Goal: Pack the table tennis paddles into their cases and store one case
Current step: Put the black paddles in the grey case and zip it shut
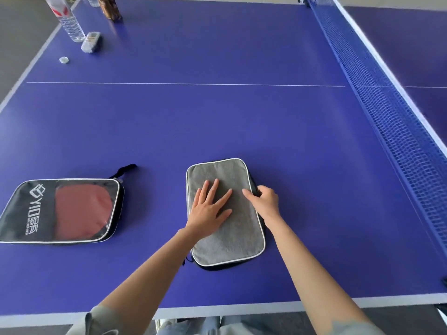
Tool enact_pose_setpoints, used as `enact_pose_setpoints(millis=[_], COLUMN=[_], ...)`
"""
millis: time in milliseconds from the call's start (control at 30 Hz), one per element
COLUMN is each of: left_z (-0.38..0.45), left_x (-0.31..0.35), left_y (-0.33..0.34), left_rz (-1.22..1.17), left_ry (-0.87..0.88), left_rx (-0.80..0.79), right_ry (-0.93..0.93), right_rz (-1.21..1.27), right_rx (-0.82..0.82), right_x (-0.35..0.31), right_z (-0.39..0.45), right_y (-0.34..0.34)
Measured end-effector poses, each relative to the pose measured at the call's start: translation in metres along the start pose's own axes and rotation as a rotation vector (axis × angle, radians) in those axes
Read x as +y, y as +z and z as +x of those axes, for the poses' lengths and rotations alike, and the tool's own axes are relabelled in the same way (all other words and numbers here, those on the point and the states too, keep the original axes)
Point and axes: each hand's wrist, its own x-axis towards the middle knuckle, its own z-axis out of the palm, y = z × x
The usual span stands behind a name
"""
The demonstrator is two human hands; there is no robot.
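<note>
A grey fabric paddle case [232, 240] with white piping lies flat on the blue table [193, 129], near the front edge. My left hand [210, 209] presses flat on its top with fingers spread. My right hand [264, 201] pinches the case's right edge, where the zip runs; the zip pull is hidden under the fingers. To the left lies a black case [29, 213] with white lettering and a clear window, and a red paddle [82, 211] shows inside it. A black strap sticks out of its far corner.
At the far left corner stand a clear water bottle [70, 22], a small white device [90, 42], a white bottle cap [64, 59] and a brown object [111, 8]. The blue net [387, 112] runs along the right side.
</note>
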Motion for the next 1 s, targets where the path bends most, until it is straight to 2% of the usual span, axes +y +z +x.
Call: enact_pose_setpoints(millis=[67, 100, 167, 233, 300, 367, 400, 567, 633, 767, 867, 1000], left_z=[0.000, 0.000, -0.001, -0.005, -0.015, -0.031, -0.039, -0.062, -0.065, -0.058, -0.045, -0.024], left_x=[-0.001, -0.002, -0.003, -0.003, -0.009, -0.017, -0.021, -0.022, -0.017, -0.012, -0.018, -0.046], left_y=[0.005, 0.005, 0.003, -0.004, -0.007, -0.006, -0.005, 0.001, 0.005, 0.013, 0.004, -0.023], left_rz=[0.054, 0.041, -0.035, -0.275, -0.527, -0.589, -0.620, -0.967, -1.061, -1.101, -1.082, -0.922], left_ry=[0.012, 0.015, 0.033, 0.018, -0.082, -0.206, -0.255, -0.496, -0.520, -0.526, -0.533, -0.580], left_rx=[0.011, 0.016, 0.034, 0.113, 0.294, 0.454, 0.468, 0.229, 0.187, 0.252, 0.283, 0.294], right_ry=[-0.013, -0.095, -0.403, -0.687, -0.790, -0.781, -0.780, -0.818, -0.844, -0.851, -0.781, -0.647], right_rz=[-0.020, -0.098, -0.350, -0.521, -0.613, -0.621, -0.624, -0.629, -0.674, -0.707, -0.733, -0.805], right_rx=[0.023, 0.036, 0.035, -0.090, -0.249, -0.270, -0.250, -0.203, -0.168, -0.168, -0.144, -0.046], right_x=[-0.002, -0.002, -0.003, -0.003, 0.008, 0.022, 0.027, 0.031, 0.028, 0.017, 0.011, 0.006], right_z=[0.003, 0.006, 0.008, 0.007, 0.006, 0.005, 0.006, 0.010, 0.011, 0.013, 0.010, -0.012], right_y=[0.002, 0.003, 0.006, 0.011, 0.018, 0.024, 0.026, 0.030, 0.031, 0.032, 0.034, 0.046])
